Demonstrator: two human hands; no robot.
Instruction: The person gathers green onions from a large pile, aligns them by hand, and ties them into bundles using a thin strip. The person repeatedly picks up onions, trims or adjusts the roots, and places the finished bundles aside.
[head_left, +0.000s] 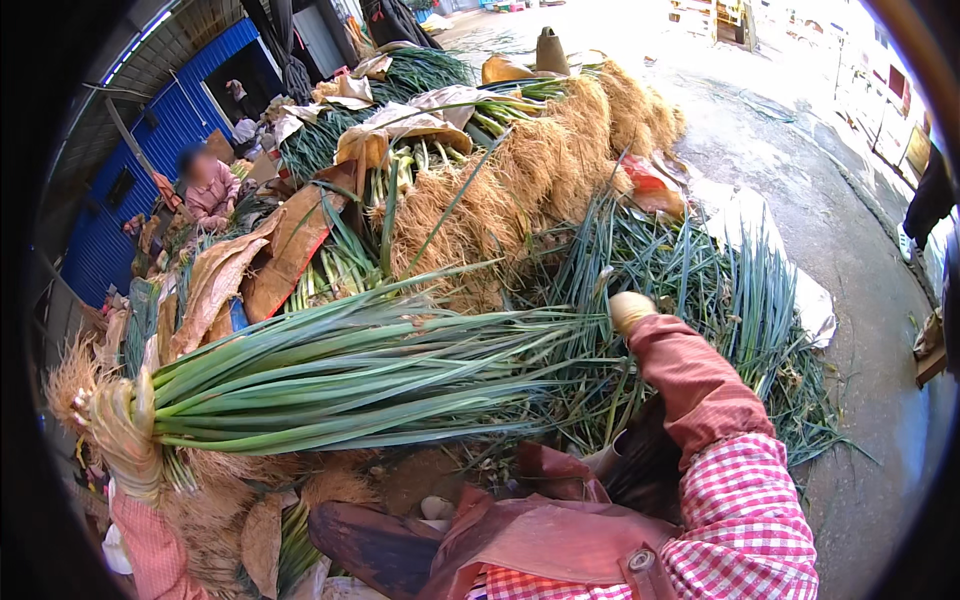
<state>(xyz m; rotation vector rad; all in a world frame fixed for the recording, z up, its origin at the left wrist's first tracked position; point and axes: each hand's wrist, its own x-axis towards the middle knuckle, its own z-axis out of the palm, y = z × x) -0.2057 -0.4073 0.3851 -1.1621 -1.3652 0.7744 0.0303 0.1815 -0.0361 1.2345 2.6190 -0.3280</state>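
Observation:
My left hand (126, 439), in a pale, soiled glove, grips a large bunch of long green onions (337, 382) just above the roots. Tan, stringy roots (73, 386) stick out past that hand on the left. The green leaves fan out to the right across my front. At their far tips is my right hand (631, 311), also in a pale glove, close over a heap of loose green leaves (675, 262). Its fingers are turned away from view, so whether it pinches any leaves is hidden.
Stacked onion bundles with tan roots (480, 217) rise ahead, partly under brown sacking (289, 247). A white sheet (814, 300) edges the leaf heap by the concrete floor (877, 420). One person (210, 187) sits at the left; another person's leg (928, 199) shows at the right.

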